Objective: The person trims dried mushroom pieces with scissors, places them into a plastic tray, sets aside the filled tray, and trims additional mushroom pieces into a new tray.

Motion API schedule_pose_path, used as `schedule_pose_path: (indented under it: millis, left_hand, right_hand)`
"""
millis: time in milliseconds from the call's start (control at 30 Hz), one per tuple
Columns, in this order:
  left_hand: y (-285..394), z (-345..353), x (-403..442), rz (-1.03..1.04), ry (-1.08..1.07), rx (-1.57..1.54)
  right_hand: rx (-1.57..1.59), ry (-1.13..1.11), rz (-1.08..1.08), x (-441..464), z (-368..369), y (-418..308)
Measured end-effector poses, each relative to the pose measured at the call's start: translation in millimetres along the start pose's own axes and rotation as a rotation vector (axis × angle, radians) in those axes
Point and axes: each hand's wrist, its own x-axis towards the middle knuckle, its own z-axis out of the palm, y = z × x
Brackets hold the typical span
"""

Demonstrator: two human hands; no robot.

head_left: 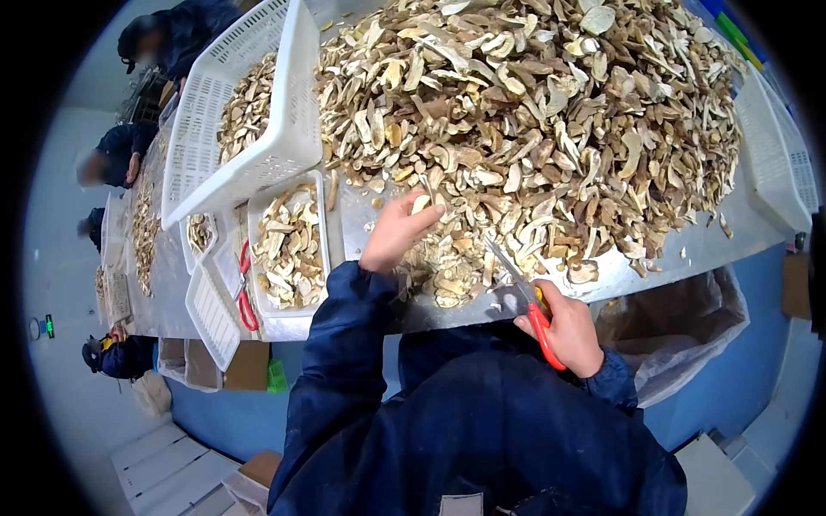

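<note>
Pale slices that look like dried mushroom form a large pile on the metal table. At the near left edge of the pile, my left hand pinches a pale slice between thumb and fingers. My right hand is wrapped round the red handles of a pair of scissors, near the table's front edge. Their metal blades point up and left toward the slices, a short way right of my left hand. Smaller loose slices lie between my two hands.
A large white perforated basket and a white tray, both with slices, stand at the left. Another pair of red scissors lies beside the tray. A lined box is below right. Co-workers are at far left.
</note>
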Motion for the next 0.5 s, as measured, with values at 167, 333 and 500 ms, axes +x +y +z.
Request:
schedule_pose_path:
  millis: [167, 333, 500]
  left_hand:
    - [7.5, -1.3, -34.3, -0.169, -0.074, -0.387]
    - [16.5, -50.5, -69.5, 0.155, 0.359, -0.059]
    - [31.8, -140.2, -90.0, 0.235, 1.068, 0.855]
  right_hand:
    - [0.002, -0.023, 0.043, 1.9, -1.9, -4.3]
    - [0.017, 0.002, -0.001, 5.3, -0.4, -3.8]
    - [-0.012, -0.053, 0.023, 8.9, -2.6, -7.8]
